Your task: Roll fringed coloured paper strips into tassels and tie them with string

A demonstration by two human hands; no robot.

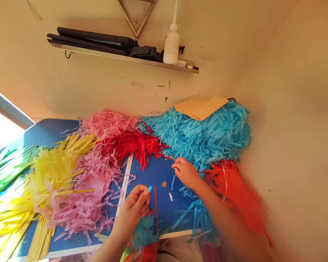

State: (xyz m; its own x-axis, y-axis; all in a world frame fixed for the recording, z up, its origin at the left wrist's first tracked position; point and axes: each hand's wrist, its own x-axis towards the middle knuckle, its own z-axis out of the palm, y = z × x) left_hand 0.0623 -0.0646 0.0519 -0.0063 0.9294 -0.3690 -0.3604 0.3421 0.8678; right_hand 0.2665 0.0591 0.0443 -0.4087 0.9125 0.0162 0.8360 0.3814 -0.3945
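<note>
My left hand [134, 204] is closed, thumb against forefinger, on a blue tissue paper strip [150, 189] whose end sticks up past the fingertips. Just under that hand hangs blue fringed tissue paper [144, 233], with red-orange fringe [147, 251] below it. My right hand [187, 174] hovers over the table by the near edge of a big heap of light blue tissue fringe [207, 134]. Its fingers are pinched together; anything between them is too small to make out. Red-orange fringe [235, 189] lies beside my right forearm.
Red [133, 143], pink [106, 123], lilac [95, 182], yellow [54, 163] and green [8, 169] fringe covers the left of the blue table [144, 174]. Folded tan paper [200, 107] tops the blue heap. A wall shelf [142, 61] carries a white squeeze bottle [171, 47] and black flat irons [95, 38].
</note>
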